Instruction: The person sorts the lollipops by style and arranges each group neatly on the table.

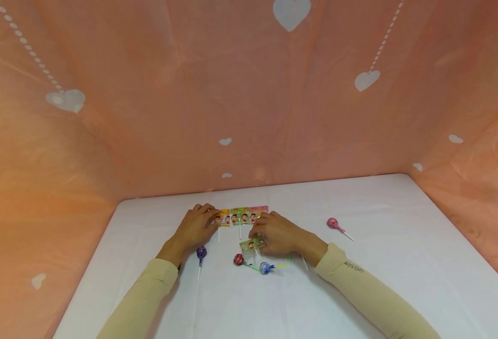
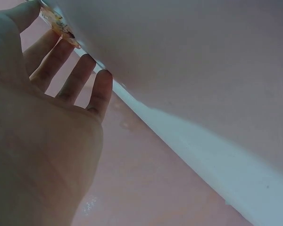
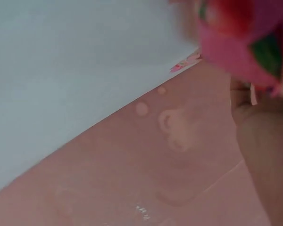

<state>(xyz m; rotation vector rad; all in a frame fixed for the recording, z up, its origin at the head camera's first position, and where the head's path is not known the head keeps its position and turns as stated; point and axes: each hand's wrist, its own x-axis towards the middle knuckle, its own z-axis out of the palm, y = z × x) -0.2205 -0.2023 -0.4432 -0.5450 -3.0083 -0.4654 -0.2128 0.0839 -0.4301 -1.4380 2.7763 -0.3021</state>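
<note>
In the head view my left hand (image 1: 196, 228) pinches the left edge of a flat lollipop in an orange wrapper (image 1: 225, 218). It lies in a row beside a green-wrapped flat lollipop (image 1: 240, 216) and a pink-wrapped one (image 1: 259, 208), partly behind my right fingers. My right hand (image 1: 280, 233), fingers curled, holds flat wrapped lollipops low over the table; another green wrapper (image 1: 251, 245) shows under its fingers. A blurred pink wrapper (image 3: 245, 42) fills the top right of the right wrist view, by that palm. A white stick (image 1: 305, 262) shows below the right wrist.
Round lollipops lie on the white table (image 1: 232, 306): a purple one (image 1: 201, 253) near the left wrist, a red one (image 1: 238, 259) and a blue one (image 1: 266, 268) in front, a pink one (image 1: 333, 223) to the right. Peach cloth (image 1: 189, 117) with hearts stands behind.
</note>
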